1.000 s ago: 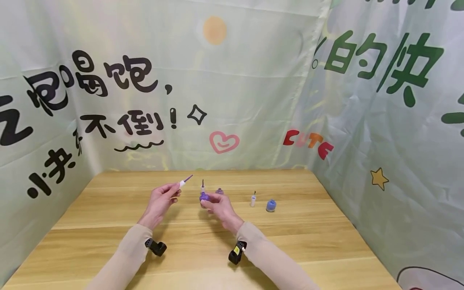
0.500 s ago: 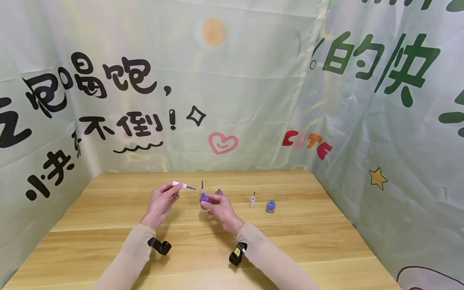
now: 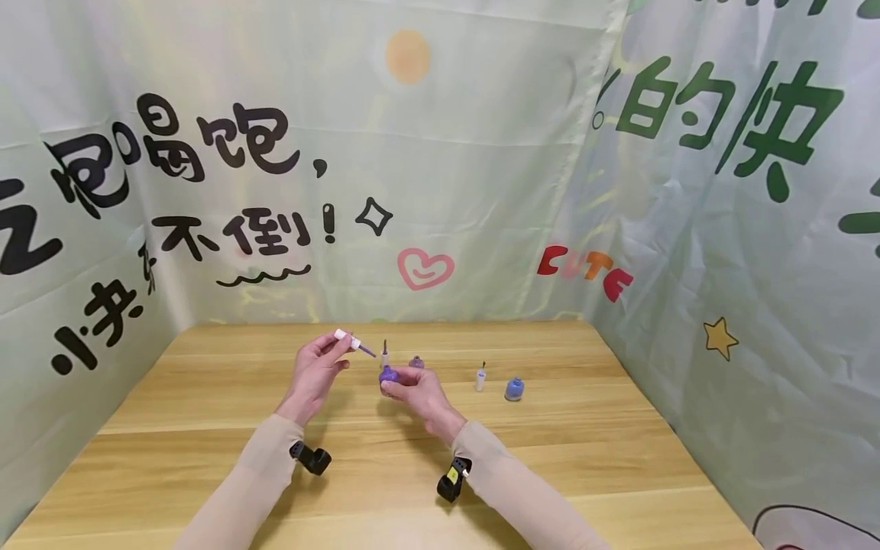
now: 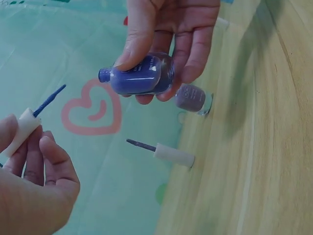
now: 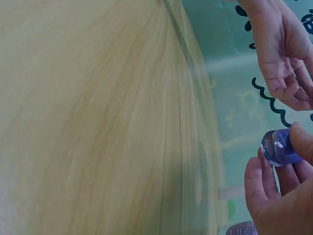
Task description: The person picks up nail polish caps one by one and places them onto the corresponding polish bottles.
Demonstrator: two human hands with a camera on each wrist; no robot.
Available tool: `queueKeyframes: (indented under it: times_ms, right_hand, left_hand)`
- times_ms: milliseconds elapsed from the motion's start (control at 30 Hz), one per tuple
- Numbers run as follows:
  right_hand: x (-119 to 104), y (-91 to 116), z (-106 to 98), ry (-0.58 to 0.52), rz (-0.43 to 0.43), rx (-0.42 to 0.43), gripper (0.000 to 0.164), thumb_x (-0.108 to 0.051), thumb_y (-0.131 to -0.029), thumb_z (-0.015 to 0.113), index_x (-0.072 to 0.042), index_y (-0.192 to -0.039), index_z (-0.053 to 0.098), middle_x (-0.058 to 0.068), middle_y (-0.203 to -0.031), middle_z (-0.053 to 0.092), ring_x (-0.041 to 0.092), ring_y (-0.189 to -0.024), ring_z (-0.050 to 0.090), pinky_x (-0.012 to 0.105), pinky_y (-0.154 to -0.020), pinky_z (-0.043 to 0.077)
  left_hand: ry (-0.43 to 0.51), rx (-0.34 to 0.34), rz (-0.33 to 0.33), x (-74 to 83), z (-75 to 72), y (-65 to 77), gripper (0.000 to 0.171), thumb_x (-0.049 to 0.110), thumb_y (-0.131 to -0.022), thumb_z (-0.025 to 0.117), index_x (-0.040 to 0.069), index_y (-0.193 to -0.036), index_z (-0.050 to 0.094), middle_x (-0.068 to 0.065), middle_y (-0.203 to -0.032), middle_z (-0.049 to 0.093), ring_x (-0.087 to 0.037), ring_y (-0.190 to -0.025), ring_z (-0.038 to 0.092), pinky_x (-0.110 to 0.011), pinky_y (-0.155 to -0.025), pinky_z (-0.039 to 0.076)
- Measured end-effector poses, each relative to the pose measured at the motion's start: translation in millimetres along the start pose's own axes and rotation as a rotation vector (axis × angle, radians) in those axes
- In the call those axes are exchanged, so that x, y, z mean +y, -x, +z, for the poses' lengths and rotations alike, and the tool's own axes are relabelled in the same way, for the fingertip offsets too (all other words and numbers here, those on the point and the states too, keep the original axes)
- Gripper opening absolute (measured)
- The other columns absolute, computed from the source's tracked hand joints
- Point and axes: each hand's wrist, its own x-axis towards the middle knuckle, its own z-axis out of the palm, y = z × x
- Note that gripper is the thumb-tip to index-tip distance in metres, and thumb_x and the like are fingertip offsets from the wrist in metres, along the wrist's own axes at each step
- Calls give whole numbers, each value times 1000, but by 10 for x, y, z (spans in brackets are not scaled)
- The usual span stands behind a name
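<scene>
In my left hand [image 3: 318, 376] I pinch a white nail polish cap [image 4: 23, 128] whose purple-coated brush [image 4: 50, 100] points down toward the bottle in the head view. Thumb and fingers of my right hand [image 3: 422, 393] grip a purple nail polish bottle [image 4: 139, 76], uncapped, its neck bare. Brush tip and bottle neck are apart. Behind the bottle a second white cap [image 4: 174, 155] stands on the table with its brush upward. Just past my right fingers sits a mauve nail polish bottle [image 4: 191, 98], partly hidden by the hand in the head view.
Farther right on the wooden table [image 3: 550, 466] stand another white cap [image 3: 480, 380], brush up, and an open blue nail polish bottle [image 3: 514, 389]. Printed fabric [image 3: 474, 153] walls the table at the back and sides.
My left hand has swung the cap so its brush, which pointed up and right, now points down and right, nearer the purple bottle. My right hand stays almost still.
</scene>
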Motion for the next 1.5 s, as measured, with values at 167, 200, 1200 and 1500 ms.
queueKeyframes:
  times_ms: [167, 200, 1200, 1500]
  right_hand:
    - [-3, 16, -13, 33, -11, -12, 31, -8, -82, 77, -6, -112, 72, 9, -104, 74, 17, -91, 71, 34, -89, 55]
    - [-4, 19, -14, 35, -15, -15, 31, -7, -82, 78, -6, -112, 72, 10, -104, 74, 18, -92, 71, 34, -89, 55]
    - [21, 43, -4, 89, -92, -39, 32, -4, -82, 77, -1, -114, 71, 15, -107, 73, 21, -98, 70, 32, -87, 56]
    - [18, 61, 2, 73, -80, -39, 35, -4, -81, 78, 0, -114, 70, 14, -107, 73, 22, -100, 71, 32, -89, 55]
  left_hand:
    - [-103, -15, 39, -15, 75, -2, 12, 18, -95, 66, 14, -105, 70, 8, -91, 68, -5, -84, 58, -18, -65, 47]
    - [-129, -12, 50, -17, 91, 2, 15, 19, -94, 67, 12, -107, 70, 8, -90, 68, -6, -82, 57, -18, -64, 47]
    - [-255, 69, 117, -79, 298, 19, 31, 15, -82, 80, -3, -106, 70, 9, -79, 71, -5, -69, 58, -23, -64, 47]
    - [-253, 78, 93, -104, 304, 23, 21, 18, -82, 81, 6, -97, 72, 10, -76, 70, -6, -67, 56, -22, -63, 46]
